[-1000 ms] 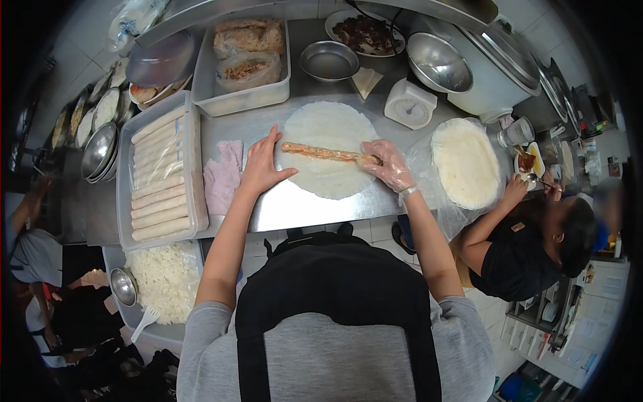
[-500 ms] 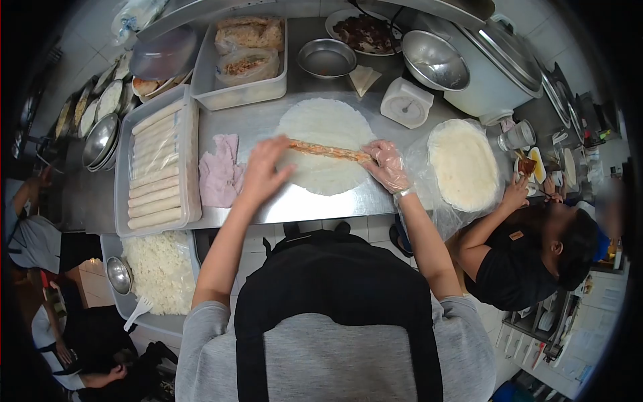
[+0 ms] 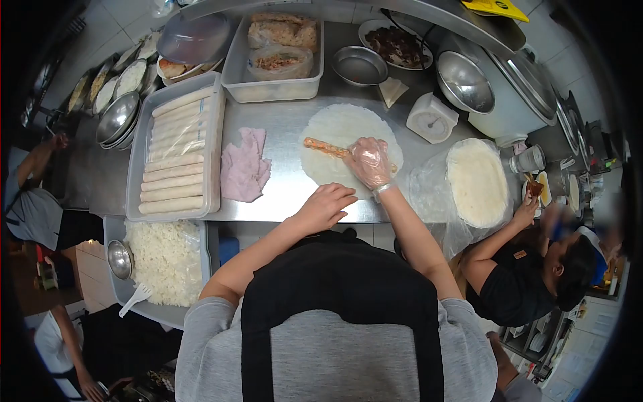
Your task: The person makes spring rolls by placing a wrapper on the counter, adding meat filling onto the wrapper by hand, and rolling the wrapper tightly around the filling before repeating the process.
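A round, thin white wrapper (image 3: 321,120) lies flat on the steel counter. Across it runs a strip of orange-brown filling (image 3: 325,147), partly covered by my right hand (image 3: 370,162). That hand wears a clear plastic glove, and its curled fingers press on the filling; the fingertips are hidden. My bare left hand (image 3: 326,206) is at the wrapper's near edge, fingers stretched to the right and thumb apart, with nothing seen in it. More pale wrappers (image 3: 477,181) lie stacked on plastic to the right.
Left stand a tub of white rolls (image 3: 171,191), a pink cloth (image 3: 244,167) and a tub of white shreds (image 3: 164,258). Behind are a tub with filling bags (image 3: 268,92), metal bowl (image 3: 360,65), scale (image 3: 432,119). A co-worker (image 3: 512,268) is at right.
My left hand has come down and right, from the strip's left end to the wrapper's near edge. My right hand has moved inward along the filling. The view has shifted.
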`<state>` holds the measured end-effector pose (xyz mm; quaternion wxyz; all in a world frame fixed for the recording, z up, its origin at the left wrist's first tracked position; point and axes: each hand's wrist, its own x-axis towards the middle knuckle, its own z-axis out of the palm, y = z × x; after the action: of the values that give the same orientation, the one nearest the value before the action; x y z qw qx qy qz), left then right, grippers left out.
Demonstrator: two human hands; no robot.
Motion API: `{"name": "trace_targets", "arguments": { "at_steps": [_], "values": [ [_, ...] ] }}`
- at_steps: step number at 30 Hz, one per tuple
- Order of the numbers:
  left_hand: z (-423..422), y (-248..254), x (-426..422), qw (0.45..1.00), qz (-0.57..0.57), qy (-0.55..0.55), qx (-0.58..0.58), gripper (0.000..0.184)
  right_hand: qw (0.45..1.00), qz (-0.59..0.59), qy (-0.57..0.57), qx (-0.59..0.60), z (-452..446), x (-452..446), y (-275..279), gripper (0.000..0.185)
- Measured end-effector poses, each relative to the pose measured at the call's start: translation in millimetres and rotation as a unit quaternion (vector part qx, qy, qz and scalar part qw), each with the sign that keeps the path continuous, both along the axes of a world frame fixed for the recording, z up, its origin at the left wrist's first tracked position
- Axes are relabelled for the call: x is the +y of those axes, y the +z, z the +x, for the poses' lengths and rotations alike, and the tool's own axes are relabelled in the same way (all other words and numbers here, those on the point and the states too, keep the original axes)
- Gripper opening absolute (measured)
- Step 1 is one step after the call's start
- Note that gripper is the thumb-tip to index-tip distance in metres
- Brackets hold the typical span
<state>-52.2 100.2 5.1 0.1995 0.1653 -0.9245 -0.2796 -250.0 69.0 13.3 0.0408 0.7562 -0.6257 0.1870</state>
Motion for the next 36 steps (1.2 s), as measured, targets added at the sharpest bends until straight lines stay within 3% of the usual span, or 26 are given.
{"name": "trace_targets", "arguments": {
  "at_steps": [19,23,25,27,30,32,36],
  "values": [
    [6,-1,-24,0.998,0.012,-0.068,0.009,0.033,0.994,0.030,-0.068,0.074,77,-50,3,0.019],
    [6,0,-30,1.000,-0.014,-0.020,0.016,0.032,0.993,0.111,-0.036,0.003,60,-47,15,0.030],
    [1,0,-35,0.999,-0.027,-0.016,0.037,0.024,0.979,-0.059,-0.030,-0.195,26,-40,1,0.030],
    [-6,-3,-41,0.997,-0.069,-0.029,0.018,0.013,0.943,0.006,-0.089,-0.321,-16,-21,20,0.038],
    [-13,-2,-44,0.994,-0.100,-0.034,0.026,0.009,0.932,0.063,-0.101,-0.343,-75,13,35,0.039],
    [-15,0,-46,0.995,-0.090,-0.028,0.030,0.007,0.934,0.161,-0.113,-0.298,-89,39,38,0.040],
    [-20,22,-56,0.999,-0.023,-0.005,0.043,0.009,0.962,0.130,-0.080,-0.226,-85,62,18,0.041]
  ]
}}
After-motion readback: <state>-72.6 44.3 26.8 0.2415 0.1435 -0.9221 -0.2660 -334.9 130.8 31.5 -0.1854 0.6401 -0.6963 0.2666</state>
